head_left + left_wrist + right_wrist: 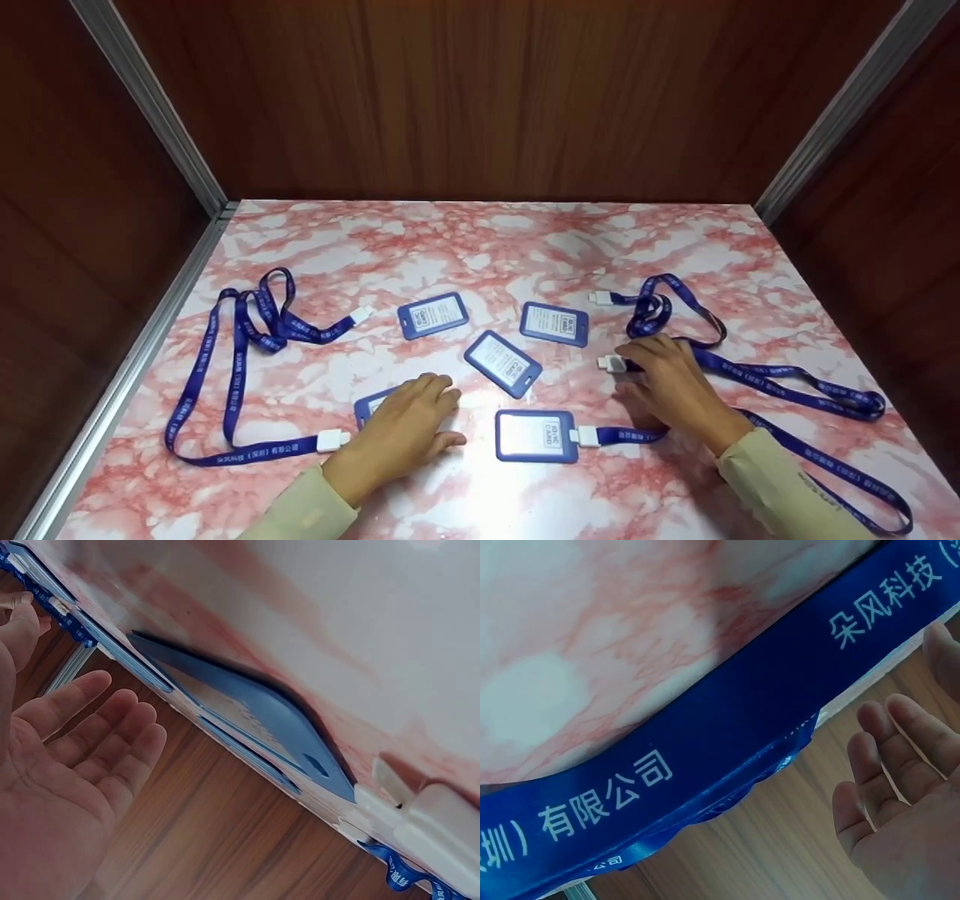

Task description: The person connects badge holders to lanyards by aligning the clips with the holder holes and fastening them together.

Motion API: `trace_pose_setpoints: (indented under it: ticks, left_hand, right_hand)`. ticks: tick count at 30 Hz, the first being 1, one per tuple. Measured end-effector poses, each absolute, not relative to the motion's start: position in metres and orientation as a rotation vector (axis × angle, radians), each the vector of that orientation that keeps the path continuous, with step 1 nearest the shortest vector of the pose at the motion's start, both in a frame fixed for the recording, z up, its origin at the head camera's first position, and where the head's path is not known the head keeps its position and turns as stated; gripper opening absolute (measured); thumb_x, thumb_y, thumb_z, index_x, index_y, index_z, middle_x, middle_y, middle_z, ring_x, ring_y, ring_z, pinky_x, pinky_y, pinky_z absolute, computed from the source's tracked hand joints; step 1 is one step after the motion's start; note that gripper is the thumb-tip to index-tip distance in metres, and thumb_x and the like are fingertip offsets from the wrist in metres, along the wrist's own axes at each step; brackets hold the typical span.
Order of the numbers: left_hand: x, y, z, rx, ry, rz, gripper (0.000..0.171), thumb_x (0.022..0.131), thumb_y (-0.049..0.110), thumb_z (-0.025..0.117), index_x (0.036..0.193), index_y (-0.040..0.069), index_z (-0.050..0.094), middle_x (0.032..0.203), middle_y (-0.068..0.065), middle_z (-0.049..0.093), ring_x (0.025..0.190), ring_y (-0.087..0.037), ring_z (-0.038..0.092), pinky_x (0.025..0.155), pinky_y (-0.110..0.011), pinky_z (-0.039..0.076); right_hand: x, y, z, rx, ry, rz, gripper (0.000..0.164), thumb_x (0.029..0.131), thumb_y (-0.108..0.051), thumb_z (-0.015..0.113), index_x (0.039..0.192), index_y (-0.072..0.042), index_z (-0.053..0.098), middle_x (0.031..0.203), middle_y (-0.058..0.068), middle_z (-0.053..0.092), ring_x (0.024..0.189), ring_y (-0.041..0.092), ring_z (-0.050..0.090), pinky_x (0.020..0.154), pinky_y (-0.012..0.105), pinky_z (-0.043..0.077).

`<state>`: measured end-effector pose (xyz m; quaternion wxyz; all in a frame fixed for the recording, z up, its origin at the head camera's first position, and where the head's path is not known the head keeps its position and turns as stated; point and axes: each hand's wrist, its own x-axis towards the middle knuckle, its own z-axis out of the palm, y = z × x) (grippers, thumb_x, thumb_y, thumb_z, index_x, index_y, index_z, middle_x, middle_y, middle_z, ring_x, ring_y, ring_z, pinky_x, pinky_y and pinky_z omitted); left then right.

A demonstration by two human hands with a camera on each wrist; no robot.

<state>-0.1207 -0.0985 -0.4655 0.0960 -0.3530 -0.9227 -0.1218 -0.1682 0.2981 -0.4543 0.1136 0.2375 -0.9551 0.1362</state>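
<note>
My left hand (405,424), fingers loosely extended, hovers over a blue card holder (366,406) and hides most of it. The left wrist view shows that hand (82,757) apart from the card holder (255,701), with a white clip (439,817) beside the holder's slotted end. My right hand (675,386) is above a blue lanyard (780,384) whose white clip (611,364) points left. In the right wrist view the fingers (915,742) are relaxed with nothing between them, and a printed strap (705,720) crosses in front. A card holder (535,436) with a lanyard clip (589,436) at its slot lies between the hands.
Three loose card holders, at left (433,315), centre (502,364) and right (555,324), lie mid-table. Two lanyards (232,375) spread on the left; another (679,292) is bunched at back right. Wooden panels (480,97) enclose the marbled table (480,232).
</note>
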Motion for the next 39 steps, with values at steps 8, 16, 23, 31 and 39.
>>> trace_pose_setpoints:
  ticks: [8,16,23,31,39]
  left_hand:
    - [-0.1209,-0.0983,-0.4645,-1.049,-2.755,-0.368,0.053,0.084,0.044,0.069,0.120,0.006,0.061,0.124,-0.011,0.056,0.115,-0.026,0.051,0.097,-0.043,0.043]
    - [-0.1209,-0.0988,-0.4658,-1.062,-2.743,-0.369,0.053,0.084,0.044,0.070,0.119,0.006,0.062,0.123,-0.011,0.057,0.115,-0.026,0.052,0.097,-0.045,0.043]
    - [-0.1209,-0.0971,-0.4655,-1.074,-2.707,-0.358,0.053,0.083,0.044,0.071,0.118,0.005,0.062,0.122,-0.012,0.058,0.113,-0.027,0.052,0.096,-0.044,0.044]
    - [-0.1206,-0.0977,-0.4636,-1.067,-2.730,-0.358,0.053,0.083,0.044,0.070,0.119,0.005,0.062,0.123,-0.012,0.057,0.115,-0.027,0.052,0.098,-0.044,0.043]
    - [-0.1198,-0.0994,-0.4653,-1.070,-2.746,-0.409,0.053,0.084,0.042,0.071,0.119,0.004,0.062,0.123,-0.013,0.057,0.114,-0.027,0.051,0.098,-0.045,0.042]
  right_hand:
    - [-0.1716,0.2999,-0.4563,0.699,-2.833,0.448,0.055,0.075,-0.026,0.082,0.124,-0.011,0.063,0.125,0.010,0.060,0.117,0.029,0.046,0.089,0.046,0.031]
    - [-0.1729,0.2984,-0.4577,0.733,-2.803,0.444,0.056,0.074,-0.025,0.082,0.123,-0.009,0.062,0.123,0.013,0.061,0.114,0.031,0.048,0.086,0.050,0.032]
    - [-0.1736,0.2981,-0.4593,0.737,-2.818,0.459,0.057,0.074,-0.025,0.082,0.124,-0.008,0.062,0.125,0.014,0.060,0.116,0.032,0.046,0.089,0.054,0.031]
    - [-0.1752,0.2957,-0.4574,0.706,-2.853,0.447,0.056,0.075,-0.025,0.082,0.125,-0.010,0.062,0.126,0.010,0.059,0.117,0.030,0.045,0.093,0.054,0.028]
    - [-0.1771,0.2909,-0.4539,0.601,-2.989,0.418,0.056,0.079,-0.026,0.078,0.130,-0.014,0.058,0.134,0.012,0.054,0.124,0.032,0.041,0.103,0.059,0.021]
